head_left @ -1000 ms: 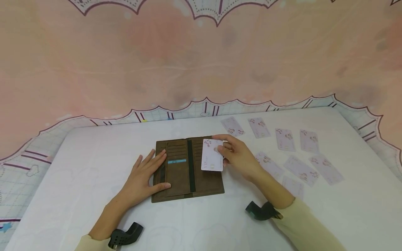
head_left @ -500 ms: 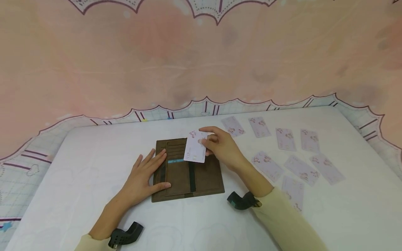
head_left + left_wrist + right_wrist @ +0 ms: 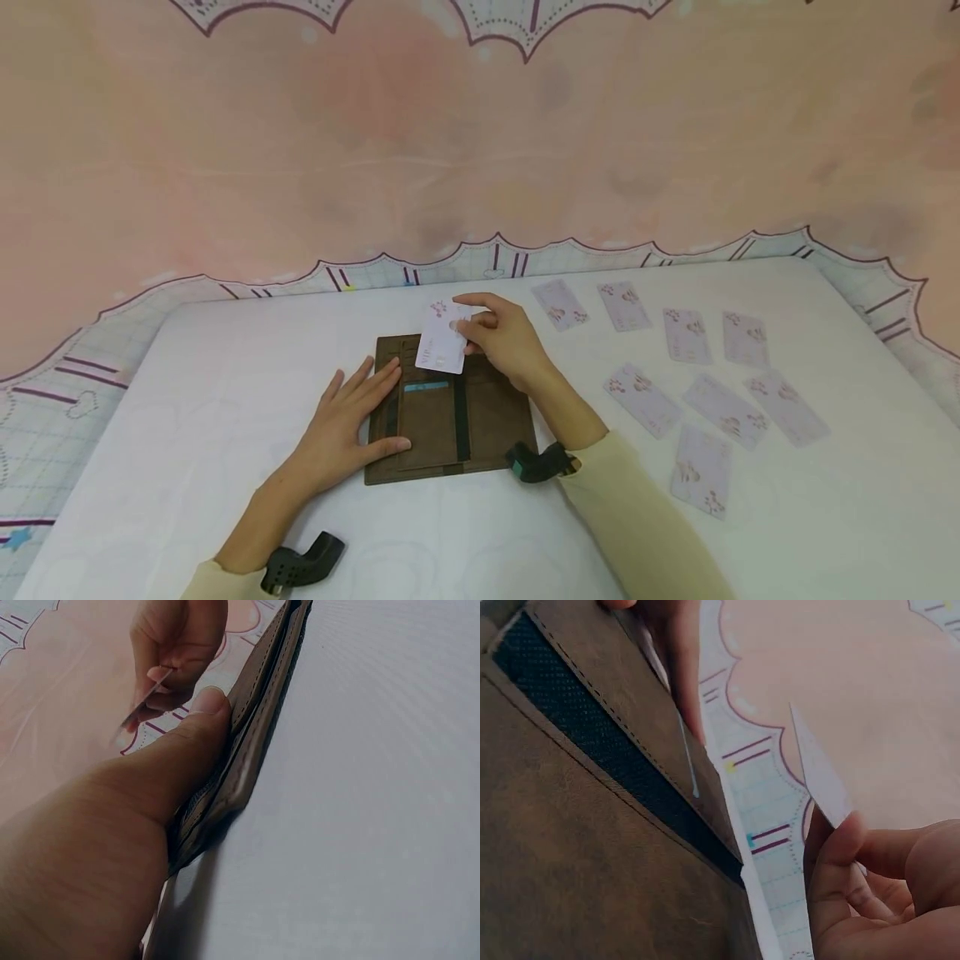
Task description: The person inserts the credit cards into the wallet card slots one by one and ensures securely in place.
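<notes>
An open brown wallet (image 3: 498, 417) lies on the white table, with card slots and a dark band down its middle. A blue card edge (image 3: 426, 387) shows in one slot of its left half. My left hand (image 3: 341, 429) rests with spread, straight fingers on the wallet's left side; the left wrist view shows its thumb (image 3: 187, 742) on the wallet's edge. Over the upper left half, my right hand (image 3: 502, 337) pinches a white VIP card (image 3: 441, 337) with a flower print. In the right wrist view, that card (image 3: 821, 772) appears nearly edge-on, apart from the wallet.
Several similar printed cards lie spread over the right side of the table, among them one card (image 3: 701, 471) close to the right sleeve (image 3: 637, 517). A patterned cloth (image 3: 480, 150) hangs behind the table. Each wrist bears a black camera (image 3: 303, 562).
My right hand has carried the card leftward and away from me, from above the wallet's right half to the top of its left half. The left hand has stayed put.
</notes>
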### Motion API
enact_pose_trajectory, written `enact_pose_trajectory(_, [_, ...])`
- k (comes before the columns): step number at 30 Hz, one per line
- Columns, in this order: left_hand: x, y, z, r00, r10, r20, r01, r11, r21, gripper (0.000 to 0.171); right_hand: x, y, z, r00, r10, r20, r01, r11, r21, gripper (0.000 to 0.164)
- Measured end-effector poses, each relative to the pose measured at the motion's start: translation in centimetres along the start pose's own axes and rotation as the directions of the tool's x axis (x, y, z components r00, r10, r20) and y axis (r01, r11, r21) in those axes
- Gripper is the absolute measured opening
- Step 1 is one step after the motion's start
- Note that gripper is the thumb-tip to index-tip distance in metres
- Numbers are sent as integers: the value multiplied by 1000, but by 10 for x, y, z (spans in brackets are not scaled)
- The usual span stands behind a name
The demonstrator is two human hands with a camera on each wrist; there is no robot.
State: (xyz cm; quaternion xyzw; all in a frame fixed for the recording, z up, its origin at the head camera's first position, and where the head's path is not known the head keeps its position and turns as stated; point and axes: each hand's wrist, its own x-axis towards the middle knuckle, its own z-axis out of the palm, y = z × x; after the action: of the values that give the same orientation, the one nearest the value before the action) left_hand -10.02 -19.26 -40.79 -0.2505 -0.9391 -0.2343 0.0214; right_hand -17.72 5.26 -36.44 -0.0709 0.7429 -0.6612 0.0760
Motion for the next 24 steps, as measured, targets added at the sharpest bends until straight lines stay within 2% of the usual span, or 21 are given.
enact_pose_trajectory(5, [0,0,0,1000,-7,3,7,1000,1,91,5,9,6,999,2,-39,-1,1000,22,34])
enact_pose_trajectory(12, [0,2,0,1000,-10,-2,10,1000,-2,90,7,23,15,996,-54,-66,54,999,6,35])
enact_pose_trajectory(24, [0,1,0,1000,-13,2,13,1000,6,90,10,33,19,992,-42,-118,40,999,-19,32])
